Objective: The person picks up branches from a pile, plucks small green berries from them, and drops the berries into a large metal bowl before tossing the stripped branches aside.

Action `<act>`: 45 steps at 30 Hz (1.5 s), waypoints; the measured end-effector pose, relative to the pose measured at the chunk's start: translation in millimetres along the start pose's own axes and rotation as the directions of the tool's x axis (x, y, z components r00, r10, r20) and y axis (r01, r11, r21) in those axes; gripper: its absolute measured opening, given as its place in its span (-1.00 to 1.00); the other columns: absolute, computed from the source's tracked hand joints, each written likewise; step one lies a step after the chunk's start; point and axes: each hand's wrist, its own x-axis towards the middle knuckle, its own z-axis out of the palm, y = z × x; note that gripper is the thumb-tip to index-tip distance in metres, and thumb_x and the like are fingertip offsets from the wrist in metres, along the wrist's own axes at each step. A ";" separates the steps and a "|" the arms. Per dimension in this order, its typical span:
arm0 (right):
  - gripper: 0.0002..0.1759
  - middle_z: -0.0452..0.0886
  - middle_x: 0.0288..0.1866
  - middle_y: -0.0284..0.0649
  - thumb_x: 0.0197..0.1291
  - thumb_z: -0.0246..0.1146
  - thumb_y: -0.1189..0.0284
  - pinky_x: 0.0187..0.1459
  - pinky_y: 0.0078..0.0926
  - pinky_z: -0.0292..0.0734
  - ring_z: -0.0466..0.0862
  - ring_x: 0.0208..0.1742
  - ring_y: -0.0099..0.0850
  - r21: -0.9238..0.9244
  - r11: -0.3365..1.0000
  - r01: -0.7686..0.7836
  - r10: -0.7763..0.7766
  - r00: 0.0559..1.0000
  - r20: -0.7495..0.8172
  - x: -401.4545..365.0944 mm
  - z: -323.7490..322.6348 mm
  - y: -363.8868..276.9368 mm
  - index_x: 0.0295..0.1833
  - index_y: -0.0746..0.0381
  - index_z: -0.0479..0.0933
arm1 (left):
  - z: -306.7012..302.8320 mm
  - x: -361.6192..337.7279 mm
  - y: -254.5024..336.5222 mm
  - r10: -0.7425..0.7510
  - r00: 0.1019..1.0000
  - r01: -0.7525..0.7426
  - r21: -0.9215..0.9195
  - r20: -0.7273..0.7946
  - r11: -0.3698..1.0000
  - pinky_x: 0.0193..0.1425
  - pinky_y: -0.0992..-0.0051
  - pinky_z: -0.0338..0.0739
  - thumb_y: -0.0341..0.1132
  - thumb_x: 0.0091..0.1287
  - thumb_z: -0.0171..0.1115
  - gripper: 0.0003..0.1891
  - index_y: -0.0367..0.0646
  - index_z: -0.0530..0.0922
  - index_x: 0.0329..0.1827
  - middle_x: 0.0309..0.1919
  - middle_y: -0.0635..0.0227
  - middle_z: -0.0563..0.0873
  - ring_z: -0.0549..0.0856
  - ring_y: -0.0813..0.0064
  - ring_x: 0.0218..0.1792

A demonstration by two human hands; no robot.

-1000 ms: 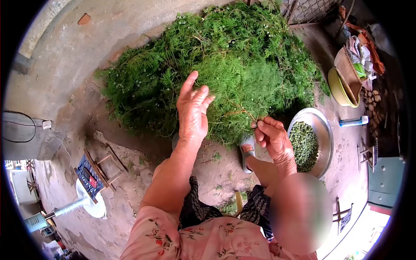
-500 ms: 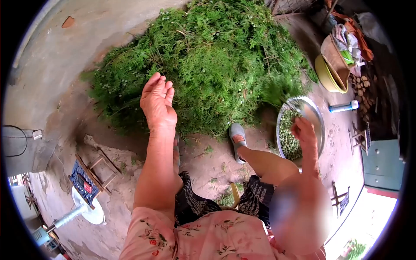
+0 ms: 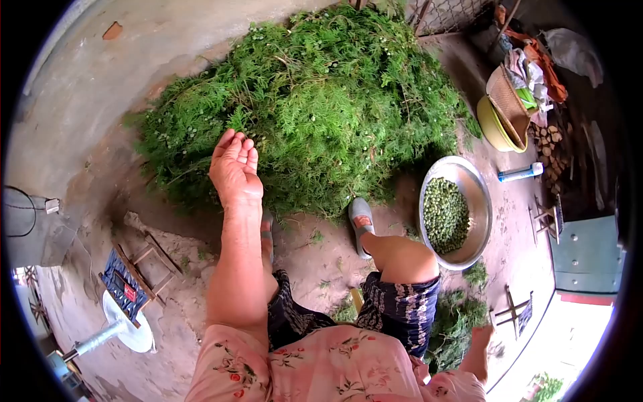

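My left hand (image 3: 236, 167) is over the near left part of a large heap of green conifer branches (image 3: 321, 114), palm facing up. Its fingers are loosely curved with small gaps, and nothing shows in the palm. My right hand (image 3: 479, 335) is low at the right, beside a smaller pile of green sprigs (image 3: 455, 325) on the floor by my thigh. Its fingers cannot be made out. A round metal basin (image 3: 479, 231) holds many small green cones (image 3: 445, 214), gathered toward its left side.
A yellow tub (image 3: 492, 127) with a woven basket (image 3: 502, 90) stands at the upper right. Near it lies a blue and white cylinder (image 3: 520, 172). A wooden-framed stool (image 3: 137, 285) and a fan (image 3: 124, 328) are at the left. A teal cabinet (image 3: 586, 254) is at the right.
My right hand has moved from over the basin, where a blurred green sprig showed, down to the lower right. My left hand is slightly lower in view. The camera view has shifted a little.
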 end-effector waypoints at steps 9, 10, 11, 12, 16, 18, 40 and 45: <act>-0.59 0.52 -0.42 -0.24 0.05 0.25 0.29 -0.48 -0.54 0.46 0.56 -0.46 -0.43 -0.595 0.385 0.706 0.182 0.574 0.799 -165.1 561.4 1.6 -0.03 0.31 0.44 | -14.3 -4.9 4.7 -0.094 0.995 0.094 -0.028 0.021 0.995 -0.28 0.63 0.49 -0.49 0.26 0.10 -0.87 -0.15 0.50 -0.15 -0.35 0.45 0.60 0.57 0.60 -0.41; -0.40 0.55 -0.08 0.01 -0.07 0.29 0.23 -0.01 -0.33 0.42 0.55 -0.05 -0.15 -0.456 0.286 0.843 -0.027 0.483 0.875 -203.9 599.8 10.6 0.08 0.32 0.41 | -14.5 -7.8 5.4 -0.092 0.996 0.093 -0.030 0.018 0.995 -0.28 0.63 0.49 -0.49 0.26 0.10 -0.87 -0.15 0.50 -0.15 -0.35 0.45 0.60 0.57 0.60 -0.41; -0.23 0.41 0.15 0.12 -0.12 0.33 0.17 0.22 -0.30 0.22 0.38 0.22 -0.11 -0.448 0.273 0.851 0.116 0.433 0.894 -234.2 636.1 8.2 0.19 0.37 0.32 | -14.0 -11.3 7.0 -0.109 0.993 0.110 -0.018 0.041 0.994 -0.28 0.64 0.48 -0.49 0.26 0.09 -0.86 -0.16 0.50 -0.14 -0.34 0.44 0.60 0.57 0.61 -0.41; -0.15 0.34 0.21 0.10 -0.13 0.35 0.11 0.25 -0.32 0.21 0.30 0.27 -0.11 -0.318 0.188 0.930 0.093 0.305 0.948 -244.7 664.7 26.3 0.24 0.37 0.25 | -13.0 -14.1 8.5 -0.126 0.990 0.127 -0.005 0.063 0.992 -0.28 0.64 0.48 -0.50 0.26 0.08 -0.85 -0.16 0.50 -0.13 -0.33 0.44 0.60 0.57 0.61 -0.41; 0.17 -0.11 0.41 0.18 -0.15 0.36 -0.02 0.34 -0.04 -0.08 -0.06 0.42 0.04 -0.231 -0.099 0.968 0.060 0.238 0.969 -342.2 750.0 61.9 0.41 0.26 -0.17 | -8.4 -21.5 9.4 -0.222 0.973 0.217 0.078 0.068 0.973 -0.30 0.65 0.47 -0.51 0.26 0.07 -0.83 -0.19 0.50 -0.11 -0.32 0.41 0.60 0.57 0.62 -0.42; 0.20 -0.13 0.41 0.19 -0.18 0.38 -0.01 0.34 0.02 -0.12 -0.09 0.43 0.05 -0.221 -0.073 0.973 -0.029 0.219 0.975 -366.1 780.9 83.3 0.42 0.24 -0.21 | -6.5 -25.5 8.5 -0.240 0.969 0.235 0.074 0.065 0.969 -0.29 0.64 0.47 -0.52 0.25 0.07 -0.82 -0.22 0.49 -0.10 -0.31 0.39 0.60 0.57 0.62 -0.42; -0.36 0.59 -0.09 -0.08 -0.13 0.16 0.61 -0.25 -0.27 0.51 0.62 -0.28 -0.22 -0.162 -0.042 0.986 -0.421 0.129 0.898 -287.1 882.8 86.3 0.20 0.10 0.34 | -7.2 -41.6 9.8 -0.451 0.892 0.447 0.097 0.025 0.889 -0.18 0.60 0.46 -0.50 0.28 0.08 -0.76 -0.29 0.48 0.01 -0.20 0.30 0.61 0.57 0.57 -0.32; -0.32 0.56 0.03 -0.10 -0.27 -0.02 0.80 -0.09 -0.44 0.55 0.64 -0.09 -0.29 -0.208 0.131 0.969 -0.324 0.240 0.915 -319.8 828.7 47.7 0.09 0.16 0.48 | -2.7 -45.4 0.8 -0.471 0.880 0.460 0.138 0.057 0.877 -0.23 0.60 0.47 -0.52 0.25 0.09 -0.77 -0.27 0.50 -0.03 -0.29 0.32 0.62 0.57 0.56 -0.38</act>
